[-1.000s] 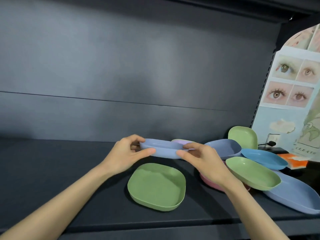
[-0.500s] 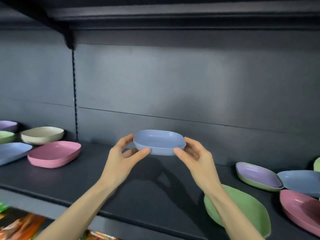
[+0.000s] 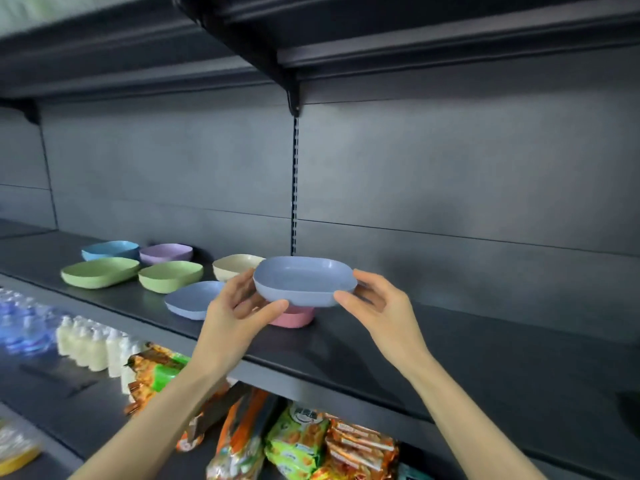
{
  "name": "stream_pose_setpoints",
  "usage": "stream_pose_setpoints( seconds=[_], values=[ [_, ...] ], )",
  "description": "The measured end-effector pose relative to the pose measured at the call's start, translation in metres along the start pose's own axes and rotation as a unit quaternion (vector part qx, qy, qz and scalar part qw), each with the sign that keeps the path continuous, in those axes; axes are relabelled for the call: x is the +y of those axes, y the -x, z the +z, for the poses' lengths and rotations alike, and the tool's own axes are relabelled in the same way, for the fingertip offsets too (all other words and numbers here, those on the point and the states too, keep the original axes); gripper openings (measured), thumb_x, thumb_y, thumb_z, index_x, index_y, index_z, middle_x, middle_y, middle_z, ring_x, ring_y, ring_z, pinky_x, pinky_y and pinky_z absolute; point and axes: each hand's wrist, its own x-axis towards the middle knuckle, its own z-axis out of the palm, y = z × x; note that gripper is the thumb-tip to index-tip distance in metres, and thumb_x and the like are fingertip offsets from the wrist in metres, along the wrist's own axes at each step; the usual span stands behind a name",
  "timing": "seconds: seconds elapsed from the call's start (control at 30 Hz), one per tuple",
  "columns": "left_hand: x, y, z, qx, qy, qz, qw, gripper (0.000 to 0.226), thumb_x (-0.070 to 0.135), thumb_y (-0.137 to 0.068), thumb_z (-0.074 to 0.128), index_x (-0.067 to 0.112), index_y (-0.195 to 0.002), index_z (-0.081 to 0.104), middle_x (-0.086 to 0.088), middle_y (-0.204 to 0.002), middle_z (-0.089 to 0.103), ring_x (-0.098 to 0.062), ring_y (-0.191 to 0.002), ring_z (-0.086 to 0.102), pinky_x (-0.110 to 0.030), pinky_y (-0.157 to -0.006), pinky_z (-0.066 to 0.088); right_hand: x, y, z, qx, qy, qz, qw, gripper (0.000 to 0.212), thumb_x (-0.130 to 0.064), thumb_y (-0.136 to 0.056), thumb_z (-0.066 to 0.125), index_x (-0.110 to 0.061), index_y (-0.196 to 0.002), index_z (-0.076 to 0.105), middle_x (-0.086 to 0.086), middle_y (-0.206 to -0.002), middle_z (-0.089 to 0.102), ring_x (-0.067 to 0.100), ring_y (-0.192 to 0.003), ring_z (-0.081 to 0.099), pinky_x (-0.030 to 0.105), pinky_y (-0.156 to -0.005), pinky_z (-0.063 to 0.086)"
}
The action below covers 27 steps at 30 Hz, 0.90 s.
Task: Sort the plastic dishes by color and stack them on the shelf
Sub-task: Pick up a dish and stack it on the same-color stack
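A periwinkle-blue plastic dish [image 3: 304,280] is held level in the air above the dark shelf [image 3: 450,344]. My left hand [image 3: 239,306] grips its left rim and my right hand [image 3: 377,303] grips its right rim. Directly under it a pink dish [image 3: 294,317] rests on the shelf, mostly hidden. Left of that lies another periwinkle dish [image 3: 192,299]. Further left stand two green dishes [image 3: 100,271] [image 3: 170,276], a cream dish [image 3: 233,265], a purple dish [image 3: 166,252] and a brighter blue dish [image 3: 110,249].
A slotted upright [image 3: 295,188] and bracket divide the back panel behind the dishes. Another shelf hangs overhead. Below, a lower shelf holds small white bottles [image 3: 93,344] and orange and green snack packets [image 3: 301,441].
The view and both hands have swung left along the shelf with the periwinkle dish. The sorted group of dishes on the left is now close, and the unsorted pile on the right has left view.
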Motion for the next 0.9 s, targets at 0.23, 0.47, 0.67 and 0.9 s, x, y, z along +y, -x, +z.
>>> stream_pose_setpoints(
  seconds=[0.23, 0.47, 0.67, 0.9],
  values=[
    [-0.018, -0.035, -0.09, 0.015, -0.022, -0.004, 1.0, 0.053, 0.005, -0.08, 0.071, 0.013, -0.128, 0.052, 0.012, -0.116, 0.064, 0.007, -0.095, 0.064, -0.004, -0.07, 0.047, 0.006, -0.029, 0.092, -0.028, 0.023, 0.014, 0.999, 0.046, -0.029, -0.078, 0.076, -0.021, -0.121, 0.06, -0.008, -0.113, 0.067, -0.001, -0.102, 0.063, 0.013, -0.085, 0.05],
    [-0.045, -0.088, -0.138, 0.0, -0.03, -0.012, 0.999, 0.052, 0.013, -0.081, 0.075, 0.018, -0.128, 0.053, 0.009, -0.114, 0.069, -0.002, -0.104, 0.064, -0.01, -0.083, 0.05, 0.025, -0.075, 0.148, -0.037, 0.037, 0.029, 0.998, 0.044, -0.03, -0.081, 0.073, -0.021, -0.122, 0.059, -0.009, -0.111, 0.066, -0.016, -0.091, 0.06, 0.002, -0.081, 0.044],
    [-0.078, -0.14, -0.166, -0.001, -0.048, -0.02, 0.999, 0.042, 0.015, -0.083, 0.069, 0.019, -0.123, 0.057, 0.013, -0.113, 0.067, 0.005, -0.098, 0.064, -0.004, -0.075, 0.047, 0.054, -0.123, 0.19, -0.037, 0.047, 0.034, 0.998, 0.041, -0.027, -0.081, 0.073, -0.017, -0.119, 0.06, -0.003, -0.113, 0.065, -0.013, -0.092, 0.059, -0.001, -0.073, 0.041],
    [-0.117, -0.18, -0.195, -0.028, -0.047, -0.041, 0.998, 0.036, 0.012, -0.085, 0.068, 0.016, -0.119, 0.057, 0.004, -0.117, 0.067, -0.002, -0.1, 0.065, -0.01, -0.076, 0.05, 0.081, -0.15, 0.221, -0.034, 0.074, 0.05, 0.995, 0.05, -0.031, -0.08, 0.074, -0.016, -0.124, 0.058, -0.003, -0.116, 0.064, 0.003, -0.106, 0.061, 0.001, -0.076, 0.044]
  ],
)
